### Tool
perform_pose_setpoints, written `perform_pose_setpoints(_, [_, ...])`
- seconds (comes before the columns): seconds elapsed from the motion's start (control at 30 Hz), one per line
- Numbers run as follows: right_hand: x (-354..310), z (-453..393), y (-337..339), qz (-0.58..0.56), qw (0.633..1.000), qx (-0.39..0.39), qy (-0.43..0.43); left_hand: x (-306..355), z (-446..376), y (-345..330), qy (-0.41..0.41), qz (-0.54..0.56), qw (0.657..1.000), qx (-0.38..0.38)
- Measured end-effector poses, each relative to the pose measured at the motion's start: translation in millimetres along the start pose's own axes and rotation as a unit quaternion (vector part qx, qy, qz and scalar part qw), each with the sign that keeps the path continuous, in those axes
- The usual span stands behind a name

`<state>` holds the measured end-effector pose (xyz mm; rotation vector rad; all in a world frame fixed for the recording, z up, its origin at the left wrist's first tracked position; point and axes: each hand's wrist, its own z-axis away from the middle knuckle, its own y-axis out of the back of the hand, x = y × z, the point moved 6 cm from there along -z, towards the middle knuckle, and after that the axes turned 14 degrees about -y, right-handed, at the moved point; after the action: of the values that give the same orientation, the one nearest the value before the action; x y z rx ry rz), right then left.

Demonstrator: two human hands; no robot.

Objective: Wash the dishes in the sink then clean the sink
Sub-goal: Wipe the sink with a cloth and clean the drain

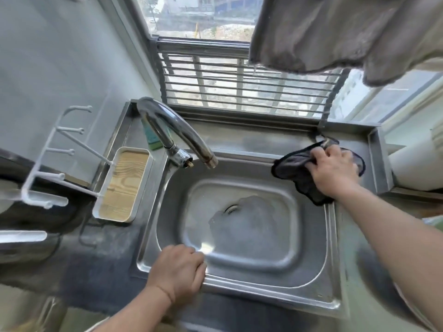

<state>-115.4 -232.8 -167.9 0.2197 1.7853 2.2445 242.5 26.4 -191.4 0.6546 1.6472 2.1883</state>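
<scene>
Left hand (178, 269) curls over wet steel sink (239, 293) rim; right hand (333, 168) grips dark cloth (294, 168).

Part of dark cloth (297, 168) hidden under right hand (333, 168); fingertips buried in folds. Drain (231, 208) half veiled by foam, well below grip. Left hand (178, 271) fingertips curl out of sight over sink rim (263, 292). Hanging towel (335, 32) cut off at top edge. Rack (48, 164) far left blurred.
</scene>
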Motion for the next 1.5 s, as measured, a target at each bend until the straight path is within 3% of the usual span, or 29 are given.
perform_pose_setpoints(0.07, [38.1,-0.6,-1.3,-0.037,0.997,-0.021,-0.057,0.8,-0.8,2.3,0.001,0.002,1.0,-0.009])
perform_pose_setpoints(0.2, [42.3,68.2,-16.5,-0.086,0.992,-0.022,-0.091,1.1,2.2,5.4,0.008,0.018,1.0,-0.013])
perform_pose_setpoints(0.33, [60.6,172.7,-35.4,-0.001,0.995,-0.021,-0.102,-2.4,2.4,8.7,0.036,0.095,0.995,-0.02])
perform_pose_setpoints(0.43, [74.0,243.9,-42.3,0.089,0.995,-0.018,-0.047,-9.5,7.4,15.4,0.031,0.154,0.988,0.01])
perform_pose_setpoints(0.53, [71.5,285.7,-47.9,0.074,0.995,0.048,0.035,-30.5,18.1,18.4,0.017,0.048,0.997,0.054])
perform_pose_setpoints(0.63, [28.2,302.7,-57.0,0.048,0.996,0.028,0.063,-50.8,29.2,16.4,0.02,0.002,0.998,0.062])
perform_pose_setpoints(0.7, [-20.4,307.7,-66.3,0.046,0.994,-0.042,0.091,-57.3,33.9,13.4,0.032,0.016,0.997,0.068])
perform_pose_setpoints(0.8, [-109.4,309.2,-83.9,0.018,0.969,-0.228,0.092,-55.2,34.6,13.2,0.034,0.05,0.995,0.084])
perform_pose_setpoints(0.93, [-214.1,309.3,-113.0,-0.054,0.87,-0.479,0.106,-59.3,35.5,9.1,0.042,0.071,0.99,0.112])
perform_pose_setpoints(1.0, [-224.3,306.2,-119.6,-0.118,0.817,-0.56,0.073,-61.4,35.2,7.8,0.048,0.073,0.989,0.122])
perform_pose_setpoints(1.07, [-193.2,295.7,-122.4,-0.114,0.8,-0.589,0.022,-59.0,34.7,7.9,0.036,0.066,0.99,0.119])
perform_pose_setpoints(1.13, [-136.9,284.4,-117.1,-0.037,0.789,-0.611,-0.047,-57.2,35.1,10.7,0.02,0.057,0.992,0.113])
perform_pose_setpoints(1.2, [-70.8,264.4,-108.1,0.098,0.814,-0.57,-0.049,-57.6,34.3,13.2,0.011,0.056,0.993,0.105])
perform_pose_setpoints(1.23, [-41.4,250.3,-99.7,0.192,0.837,-0.513,0.004,-57.4,33.6,13.9,0.008,0.062,0.993,0.1])
perform_pose_setpoints(1.3, [-5.2,218.1,-78.9,0.323,0.87,-0.316,0.198,-57.7,32.6,13.4,0.005,0.068,0.993,0.094])
perform_pose_setpoints(1.37, [24.3,198.2,-62.6,0.355,0.86,-0.151,0.334,-57.1,32.9,14.0,-0.001,0.071,0.993,0.093])
perform_pose_setpoints(1.43, [42.5,195.3,-54.1,0.352,0.863,-0.118,0.341,-56.3,32.0,16.5,-0.012,0.075,0.992,0.1])
perform_pose_setpoints(1.5, [29.0,215.1,-64.4,0.317,0.869,-0.183,0.333,-58.1,33.3,15.3,-0.01,0.073,0.992,0.105])
